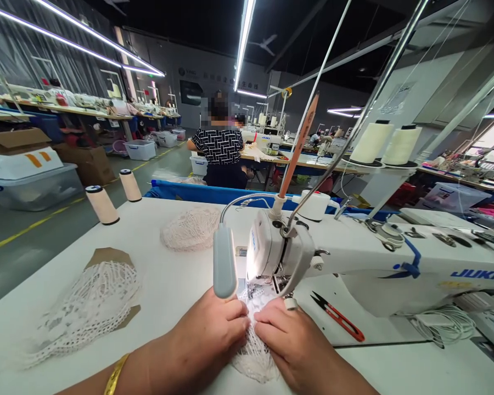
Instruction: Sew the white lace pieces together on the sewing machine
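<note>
A white sewing machine [267, 241] stands at the centre, its lamp lighting the needle area. White lace fabric [255, 359] runs from under the presser foot down between my hands. My left hand [212, 329], closed, grips the lace's left edge just in front of the foot. On the right edge, my right hand [290, 334] is closed on the same lace, thumb and fingers pressed together near the needle. The fingertips of both hands are close to each other. A grey lamp head [225, 263] hangs just above my left hand.
Lace pieces lie at left [94, 302] and behind [189, 227]. Red-handled snips [340, 318] rest right of my right hand. Two thread cones [102, 206] stand at the table's far left edge. A pencil [300, 142] stands upright on the machine. A person [218, 142] sits ahead, back turned.
</note>
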`<control>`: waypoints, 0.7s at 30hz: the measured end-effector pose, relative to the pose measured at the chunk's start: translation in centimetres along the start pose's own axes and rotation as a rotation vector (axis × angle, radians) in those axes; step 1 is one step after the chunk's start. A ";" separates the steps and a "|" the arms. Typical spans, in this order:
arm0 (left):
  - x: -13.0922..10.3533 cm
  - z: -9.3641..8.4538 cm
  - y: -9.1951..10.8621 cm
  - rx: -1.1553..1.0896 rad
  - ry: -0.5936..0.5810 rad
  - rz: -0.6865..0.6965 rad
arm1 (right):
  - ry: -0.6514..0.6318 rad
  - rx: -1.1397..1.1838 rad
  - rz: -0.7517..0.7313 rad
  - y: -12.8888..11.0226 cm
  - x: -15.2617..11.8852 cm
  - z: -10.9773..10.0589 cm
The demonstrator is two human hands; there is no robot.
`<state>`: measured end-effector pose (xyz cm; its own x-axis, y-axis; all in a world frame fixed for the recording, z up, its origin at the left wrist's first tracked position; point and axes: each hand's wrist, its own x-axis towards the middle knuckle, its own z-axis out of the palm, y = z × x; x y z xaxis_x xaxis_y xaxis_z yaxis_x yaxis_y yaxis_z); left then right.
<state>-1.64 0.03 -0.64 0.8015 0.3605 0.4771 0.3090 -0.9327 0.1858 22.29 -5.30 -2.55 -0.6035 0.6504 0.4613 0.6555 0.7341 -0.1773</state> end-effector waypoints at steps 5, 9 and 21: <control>-0.3 -0.3 0.0 -0.010 -0.021 -0.040 | 0.001 0.004 -0.011 0.4 -0.6 0.2; -0.4 -0.5 0.1 -0.003 -0.038 -0.052 | 0.011 0.021 -0.001 0.4 -0.4 0.2; 0.1 -1.0 -0.4 0.026 -0.011 -0.065 | 0.055 0.028 0.026 0.3 0.5 -0.1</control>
<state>-2.21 0.44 0.14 0.7850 0.4204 0.4550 0.3738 -0.9071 0.1933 22.24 -4.81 -2.32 -0.5598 0.6584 0.5032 0.6575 0.7225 -0.2138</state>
